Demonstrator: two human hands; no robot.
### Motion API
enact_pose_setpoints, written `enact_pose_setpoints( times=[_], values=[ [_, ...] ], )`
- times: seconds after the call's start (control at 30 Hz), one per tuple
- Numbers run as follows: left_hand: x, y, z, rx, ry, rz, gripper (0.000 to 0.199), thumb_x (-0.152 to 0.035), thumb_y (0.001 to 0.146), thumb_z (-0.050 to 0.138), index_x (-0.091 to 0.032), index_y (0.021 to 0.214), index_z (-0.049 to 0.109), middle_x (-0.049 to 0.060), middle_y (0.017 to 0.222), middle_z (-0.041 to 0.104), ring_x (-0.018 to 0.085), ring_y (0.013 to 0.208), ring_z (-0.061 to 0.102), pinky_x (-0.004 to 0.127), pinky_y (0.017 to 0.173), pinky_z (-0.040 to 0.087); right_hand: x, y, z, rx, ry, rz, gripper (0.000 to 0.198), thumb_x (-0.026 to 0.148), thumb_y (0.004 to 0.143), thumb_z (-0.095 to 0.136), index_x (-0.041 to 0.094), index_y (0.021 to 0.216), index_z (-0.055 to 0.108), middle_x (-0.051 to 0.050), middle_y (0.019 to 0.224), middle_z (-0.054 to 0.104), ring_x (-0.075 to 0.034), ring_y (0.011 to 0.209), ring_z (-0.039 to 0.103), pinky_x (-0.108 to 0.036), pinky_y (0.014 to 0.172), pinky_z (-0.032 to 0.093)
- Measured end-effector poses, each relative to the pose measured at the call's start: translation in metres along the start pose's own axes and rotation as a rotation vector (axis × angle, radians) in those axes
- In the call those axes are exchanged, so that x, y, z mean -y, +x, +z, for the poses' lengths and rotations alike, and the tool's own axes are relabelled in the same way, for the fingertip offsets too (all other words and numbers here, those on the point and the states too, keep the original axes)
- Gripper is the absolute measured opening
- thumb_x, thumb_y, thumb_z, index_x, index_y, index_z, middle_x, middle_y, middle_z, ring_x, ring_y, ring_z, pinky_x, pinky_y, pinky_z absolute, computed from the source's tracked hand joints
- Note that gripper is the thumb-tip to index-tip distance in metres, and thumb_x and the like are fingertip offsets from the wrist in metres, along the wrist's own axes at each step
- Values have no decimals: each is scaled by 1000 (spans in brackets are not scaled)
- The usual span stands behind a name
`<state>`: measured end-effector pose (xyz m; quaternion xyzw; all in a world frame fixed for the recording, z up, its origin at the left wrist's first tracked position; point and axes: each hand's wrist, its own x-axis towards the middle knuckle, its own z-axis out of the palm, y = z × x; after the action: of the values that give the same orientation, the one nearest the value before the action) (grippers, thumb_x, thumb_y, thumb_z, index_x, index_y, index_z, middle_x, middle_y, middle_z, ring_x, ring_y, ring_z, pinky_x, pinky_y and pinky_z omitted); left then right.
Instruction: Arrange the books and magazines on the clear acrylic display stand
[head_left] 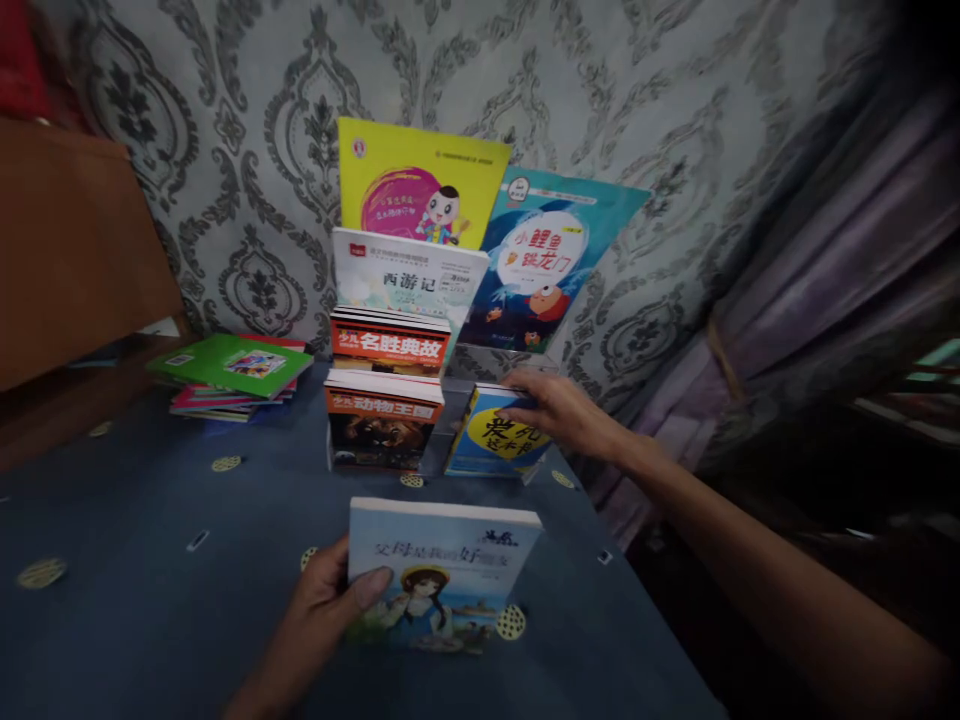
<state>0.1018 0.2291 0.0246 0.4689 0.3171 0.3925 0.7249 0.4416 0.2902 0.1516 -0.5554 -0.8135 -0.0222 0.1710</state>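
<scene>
My left hand [330,600] grips a light-blue paperback book [450,560] by its left edge, thumb on the cover, which shows a girl in a yellow hat. Farther back, my right hand [559,405] holds the top of a blue-and-yellow book [487,440] that stands in the front right of a clear rack [439,455]. Left of it in the rack are a book with a lion cover [382,435] and an orange-topped book [390,345]. Behind them rise a white book [409,275], a yellow book [420,180] and a teal book [551,260].
A stack of books with a green one [232,365] on top lies at the left of the blue table cover [150,530]. An orange-brown panel [75,240] stands at far left. Patterned wallpaper [247,180] is behind; a tied curtain [720,340] hangs at right.
</scene>
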Motion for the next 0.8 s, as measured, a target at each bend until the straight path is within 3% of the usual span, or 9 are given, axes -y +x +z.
enact_pose_setpoints(
  times=[0.2, 0.33, 0.53, 0.7, 0.8],
  values=[
    [-1, 5, 3, 53, -13, 69, 58, -58, 69, 81, -14, 106, 77, 13, 99, 78, 30, 92, 72, 40, 89, 56, -6, 2, 4, -10, 5, 47, 31, 44, 91, 57, 19, 107, 67, -13, 101, 75, -28, 85, 70, -35, 71, 52],
    [-5, 5, 2, 83, 9, 103, 56, -58, 72, 79, -15, 108, 76, 13, 103, 78, 30, 97, 72, 41, 93, 54, -7, 2, 5, -51, -67, -3, 39, 45, 92, 55, 19, 119, 65, -18, 110, 73, -32, 94, 70, -42, 78, 54],
    [-11, 2, 5, 98, -18, 113, 54, -56, 70, 81, -15, 104, 76, 11, 100, 78, 27, 92, 72, 34, 85, 55, -7, 2, 12, -171, -69, -34, 55, 59, 93, 48, 17, 126, 63, -21, 116, 70, -36, 104, 67, -50, 89, 53],
    [-11, 1, 4, 80, -20, 118, 54, -56, 70, 81, -15, 104, 76, 12, 99, 78, 26, 89, 73, 35, 84, 56, 41, -16, 14, -393, 112, -11, 56, 62, 97, 42, 17, 117, 68, -19, 128, 65, -35, 121, 59, -54, 104, 46],
    [-7, -1, 1, 47, -17, 96, 53, -55, 69, 82, -16, 104, 76, 12, 100, 78, 27, 91, 73, 36, 85, 56, 83, -41, 17, -285, 427, 47, 59, 63, 100, 30, 20, 110, 70, -14, 110, 72, -29, 101, 68, -46, 88, 56]
  ],
)
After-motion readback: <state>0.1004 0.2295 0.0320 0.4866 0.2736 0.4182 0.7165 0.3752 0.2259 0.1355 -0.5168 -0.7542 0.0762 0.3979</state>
